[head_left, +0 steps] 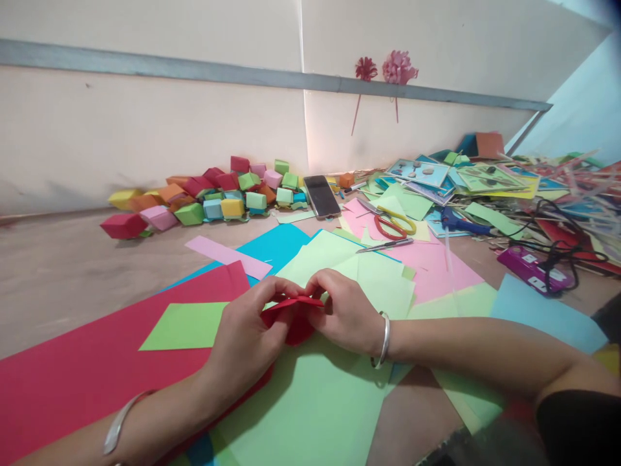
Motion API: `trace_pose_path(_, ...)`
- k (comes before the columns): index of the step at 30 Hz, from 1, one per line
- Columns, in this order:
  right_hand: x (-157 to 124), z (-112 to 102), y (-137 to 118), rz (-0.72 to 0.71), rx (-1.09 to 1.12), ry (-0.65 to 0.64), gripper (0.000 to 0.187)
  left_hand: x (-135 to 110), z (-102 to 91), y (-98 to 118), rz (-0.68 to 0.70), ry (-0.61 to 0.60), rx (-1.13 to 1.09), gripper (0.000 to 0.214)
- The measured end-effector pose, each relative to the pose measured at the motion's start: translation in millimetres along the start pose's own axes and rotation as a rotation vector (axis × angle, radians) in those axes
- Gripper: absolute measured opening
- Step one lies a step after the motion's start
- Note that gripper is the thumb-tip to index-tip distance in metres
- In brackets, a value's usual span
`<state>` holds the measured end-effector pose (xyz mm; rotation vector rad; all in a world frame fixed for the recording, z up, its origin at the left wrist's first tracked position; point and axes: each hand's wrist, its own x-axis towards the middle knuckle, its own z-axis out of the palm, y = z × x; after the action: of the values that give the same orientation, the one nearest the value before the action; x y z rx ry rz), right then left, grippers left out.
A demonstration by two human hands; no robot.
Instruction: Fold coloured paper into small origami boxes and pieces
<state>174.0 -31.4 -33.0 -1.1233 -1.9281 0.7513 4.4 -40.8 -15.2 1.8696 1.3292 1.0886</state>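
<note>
My left hand [245,333] and my right hand [347,314] meet at the middle of the view, both pinched on a folded piece of red paper [291,314] held just above the floor. The fingers of each hand curl around its edges. A silver bangle sits on each wrist. Beneath the hands lie a large red sheet [87,375] and light green sheets [310,408]. A small green sheet [187,325] rests on the red one, left of my left hand.
A pile of folded paper cubes [208,194] in many colours lies by the wall. A phone [321,195], scissors [395,223], a blue glue gun [460,223], a purple device [531,268] with black cable and scattered cards fill the right side. Blue and pink sheets lie behind the hands.
</note>
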Motion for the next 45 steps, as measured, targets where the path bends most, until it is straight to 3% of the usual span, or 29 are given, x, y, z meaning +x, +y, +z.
trace_pose_path(4, 1.0, -0.7, 0.1, -0.068, -0.054, -0.013, 0.015, 0.7, -0.1, -3.3, 0.186, -0.016, 0.106, 0.014)
trace_pose_path(6, 2.6, -2.1, 0.3, -0.085, -0.075, -0.013, 0.015, -0.2, 0.7, -3.4, 0.206, -0.033, 0.129, 0.015)
trace_pose_path(8, 5.3, -4.4, 0.2, -0.051, -0.081, 0.01, 0.015, -1.3, 2.0, -2.4, 0.122, -0.017, 0.048, 0.021)
trace_pose_path(11, 10.7, -9.2, 0.6, 0.051, -0.049, 0.061, 0.015, -1.4, 4.2, -0.8, -0.093, -0.001, -0.228, 0.046)
trace_pose_path(16, 17.9, -14.7, 5.2, 0.107, -0.036, 0.121, 0.012, 2.5, 6.0, -0.8, -0.265, -0.112, -0.455, 0.041)
trace_pose_path(27, 20.0, -16.1, 8.1, 0.05, -0.103, 0.103, 0.021, 1.6, 4.3, 3.8, -0.274, -0.138, -0.412, 0.028)
trace_pose_path(33, 17.3, -17.3, 6.4, -0.057, -0.128, 0.04, 0.027, 4.7, 4.4, -3.5, -0.243, -0.186, -0.338, 0.036)
trace_pose_path(41, 13.7, -14.9, 6.6, -0.179, -0.12, 0.049, 0.011, 8.2, 7.4, -7.0, -0.317, -0.209, -0.462, 0.038)
trace_pose_path(45, 14.6, -17.3, 6.6, -0.267, 0.006, 0.136, 0.013, 7.4, 5.5, -2.6, -0.395, -0.092, -0.652, 0.044)
